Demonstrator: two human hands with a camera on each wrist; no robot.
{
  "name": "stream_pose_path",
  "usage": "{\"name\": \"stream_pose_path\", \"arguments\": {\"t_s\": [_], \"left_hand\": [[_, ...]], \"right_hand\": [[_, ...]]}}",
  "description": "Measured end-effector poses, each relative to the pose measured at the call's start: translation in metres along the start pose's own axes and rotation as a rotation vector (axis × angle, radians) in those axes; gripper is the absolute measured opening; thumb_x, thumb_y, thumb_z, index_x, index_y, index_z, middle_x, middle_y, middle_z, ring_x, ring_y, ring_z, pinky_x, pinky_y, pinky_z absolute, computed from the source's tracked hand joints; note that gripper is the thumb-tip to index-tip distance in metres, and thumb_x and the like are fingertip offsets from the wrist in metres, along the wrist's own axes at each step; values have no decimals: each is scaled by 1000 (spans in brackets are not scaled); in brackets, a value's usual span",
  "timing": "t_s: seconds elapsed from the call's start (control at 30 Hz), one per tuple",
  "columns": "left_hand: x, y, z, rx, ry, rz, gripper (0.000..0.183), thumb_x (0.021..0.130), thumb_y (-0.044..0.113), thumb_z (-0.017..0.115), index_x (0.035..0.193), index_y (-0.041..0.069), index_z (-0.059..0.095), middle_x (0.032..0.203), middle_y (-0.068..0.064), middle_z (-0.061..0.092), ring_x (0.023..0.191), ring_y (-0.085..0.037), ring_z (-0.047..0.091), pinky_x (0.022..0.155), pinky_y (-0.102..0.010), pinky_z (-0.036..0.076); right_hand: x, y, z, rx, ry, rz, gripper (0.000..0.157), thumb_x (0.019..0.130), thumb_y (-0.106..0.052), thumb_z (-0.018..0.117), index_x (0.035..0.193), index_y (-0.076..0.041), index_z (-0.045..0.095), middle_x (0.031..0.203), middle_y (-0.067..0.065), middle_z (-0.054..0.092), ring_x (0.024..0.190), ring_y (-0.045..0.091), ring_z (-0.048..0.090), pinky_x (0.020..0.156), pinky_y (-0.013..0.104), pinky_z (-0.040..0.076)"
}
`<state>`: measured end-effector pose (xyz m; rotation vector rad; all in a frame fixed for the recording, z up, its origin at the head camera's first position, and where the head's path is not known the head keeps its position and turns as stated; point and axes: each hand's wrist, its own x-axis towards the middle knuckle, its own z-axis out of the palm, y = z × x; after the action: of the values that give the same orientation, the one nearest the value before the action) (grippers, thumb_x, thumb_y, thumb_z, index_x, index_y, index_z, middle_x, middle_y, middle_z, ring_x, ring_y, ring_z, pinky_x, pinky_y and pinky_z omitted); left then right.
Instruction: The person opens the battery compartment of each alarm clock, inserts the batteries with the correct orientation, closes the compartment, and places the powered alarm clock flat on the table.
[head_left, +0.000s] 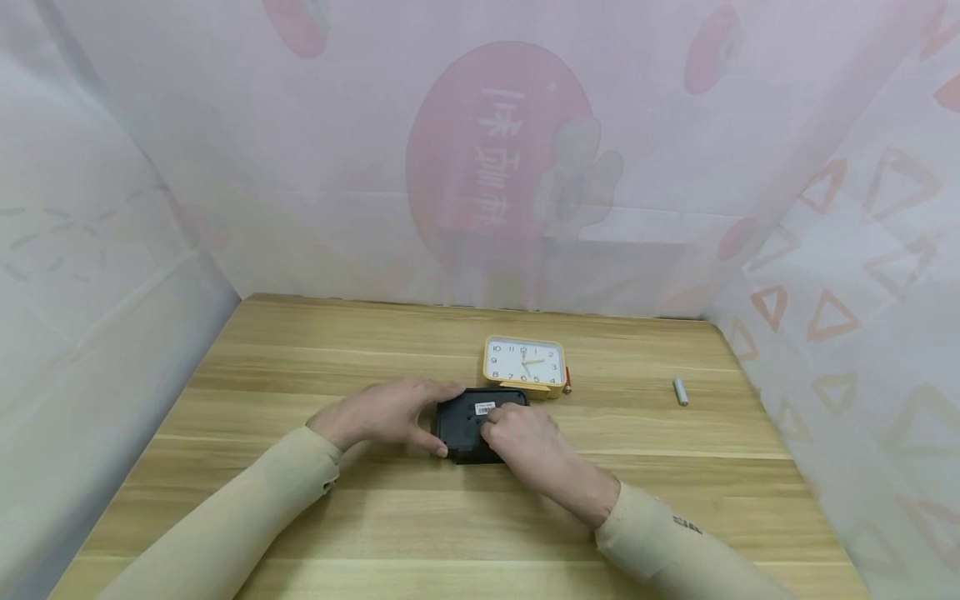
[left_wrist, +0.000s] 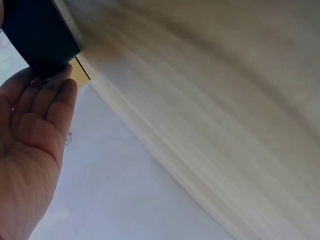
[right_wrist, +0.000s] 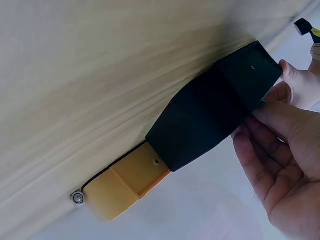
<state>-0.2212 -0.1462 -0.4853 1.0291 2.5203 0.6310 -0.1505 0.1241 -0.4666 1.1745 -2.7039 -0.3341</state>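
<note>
A black clock (head_left: 459, 425) lies face down on the wooden table, a barcode sticker and small knobs on its back. My left hand (head_left: 386, 411) grips its left end, thumb at the near corner and fingers at the far edge. Bent fingers of my right hand (head_left: 528, 442) hold at the right part of the back; what lies under them is hidden. In the right wrist view, the side of the black clock (right_wrist: 210, 107) shows beside the right hand (right_wrist: 287, 155). Just behind it a yellow clock (head_left: 523, 365) lies with its white dial up.
A red battery (head_left: 567, 381) lies against the right side of the yellow clock. Farther right on the table (head_left: 337, 533) is a pale grey battery (head_left: 680, 392). Printed cloth walls (head_left: 337, 233) stand at the back and both sides.
</note>
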Motion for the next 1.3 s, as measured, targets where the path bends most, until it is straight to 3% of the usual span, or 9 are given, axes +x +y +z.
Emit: {"name": "stream_pose_path", "arguments": {"t_s": [0.17,0.37,0.67,0.87,1.3], "left_hand": [[10,-6,-5,-14,8,24,97,94,46,102,173,10,58,175,-9,65,159,-30,66,136,-54,54],[17,-7,-10,-19,-4,23,99,92,44,104,173,11,58,173,-8,66,156,-26,68,134,-51,55],[20,-6,-12,-4,-20,9,100,91,47,104,174,13,58,177,-12,62,161,-30,64,137,-51,53],[20,-5,-12,3,-16,4,100,91,48,104,174,14,59,176,-11,63,161,-30,65,137,-52,53],[19,-5,-12,-17,-10,11,99,91,48,104,174,16,59,176,-9,64,159,-26,66,135,-50,55]], "right_hand": [[3,3,3,-119,-14,-21,10,99,-16,93,109,-19,90,105,-3,87,94,15,82,72,29,70],[3,6,9,-247,50,-70,8,100,-21,93,106,-21,89,102,-5,87,86,15,81,63,27,67],[0,11,14,-226,101,-92,8,99,-19,93,105,-20,86,100,-5,86,80,13,79,58,28,64],[1,13,12,-226,83,-101,8,100,-19,92,105,-19,86,101,-4,87,79,12,81,60,28,66],[2,23,6,-194,160,-66,13,101,-18,91,112,-15,85,105,-1,88,88,14,83,65,29,68]]}}
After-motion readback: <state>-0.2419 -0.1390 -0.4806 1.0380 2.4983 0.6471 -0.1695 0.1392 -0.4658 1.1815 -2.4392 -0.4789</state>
